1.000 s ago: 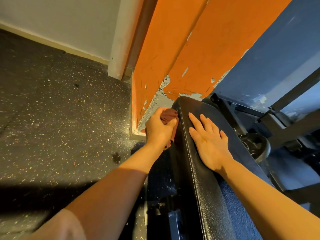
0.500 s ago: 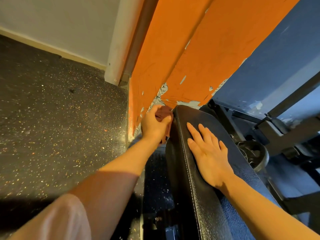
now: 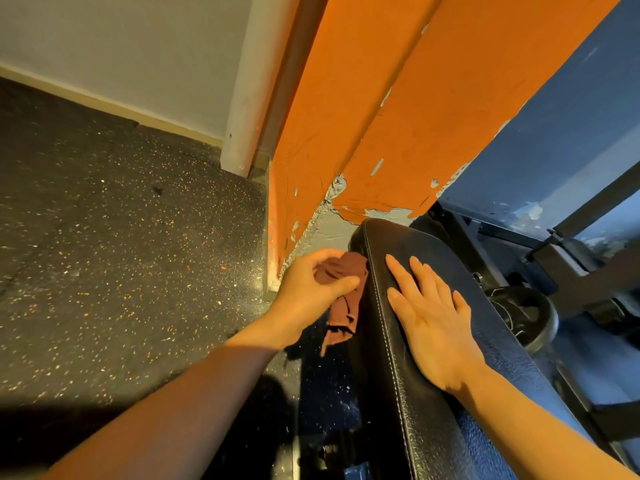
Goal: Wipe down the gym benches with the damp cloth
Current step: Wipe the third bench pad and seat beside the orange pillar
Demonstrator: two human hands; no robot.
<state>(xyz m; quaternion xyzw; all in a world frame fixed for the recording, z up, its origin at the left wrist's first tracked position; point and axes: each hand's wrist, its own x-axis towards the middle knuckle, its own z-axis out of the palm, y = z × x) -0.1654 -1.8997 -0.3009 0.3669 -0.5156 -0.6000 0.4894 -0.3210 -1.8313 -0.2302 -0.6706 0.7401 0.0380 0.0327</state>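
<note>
The left hand (image 3: 313,284) is curled round a bunched reddish-brown cloth (image 3: 343,299), thumb across the front and fingers wrapped over the top, pressing the wad against the left side edge of the black bench pad (image 3: 408,393). A ragged tail of the cloth hangs loose below the hand, toward 6 o'clock, and lies close along the pad's side — whether that tail touches the pad cannot be told.

The right hand (image 3: 429,320) lies flat on the pad's top surface, at about 3 o'clock from the left hand, fingers straight and slightly spread, pointing toward 11 o'clock; it grasps nothing and only rests on the leather. A line of pale stitching runs along the pad's edge between the two hands.

The pad's rounded far end sits at 12 o'clock from the hands, just beside the foot of an orange wall (image 3: 363,116) — its paint is chipped down to grey there. Speckled black rubber floor (image 3: 121,254) spreads out toward 9 o'clock. At 3 o'clock, beyond the pad, dark metal frame parts and a round weight plate (image 3: 530,317) show.
</note>
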